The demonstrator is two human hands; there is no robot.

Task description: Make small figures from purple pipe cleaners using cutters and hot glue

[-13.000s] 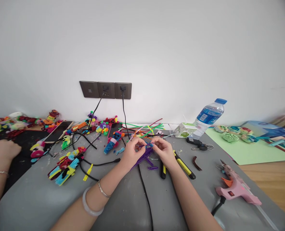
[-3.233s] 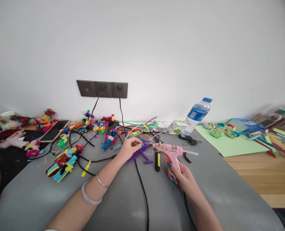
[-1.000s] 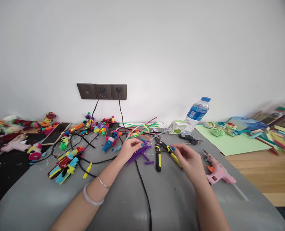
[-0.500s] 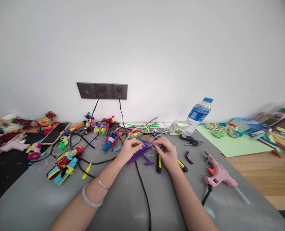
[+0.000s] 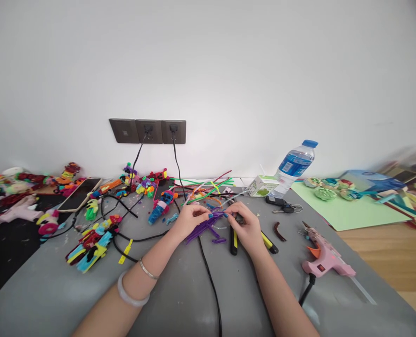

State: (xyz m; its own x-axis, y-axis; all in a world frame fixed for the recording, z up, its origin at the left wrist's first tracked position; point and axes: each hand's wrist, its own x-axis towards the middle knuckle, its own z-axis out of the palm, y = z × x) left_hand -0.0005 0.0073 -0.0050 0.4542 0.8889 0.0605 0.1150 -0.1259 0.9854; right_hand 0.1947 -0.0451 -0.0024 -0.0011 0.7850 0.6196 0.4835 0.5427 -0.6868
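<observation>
cluttered grey table against white wall.

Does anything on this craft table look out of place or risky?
The pink glue gun lies tipped on its side on the grey mat near the right hand, its cord attached. Black cables snake across the work area between scattered pipe cleaners.

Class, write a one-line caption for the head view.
Both hands pinch purple pipe cleaners beside pliers and a pink glue gun.
</observation>
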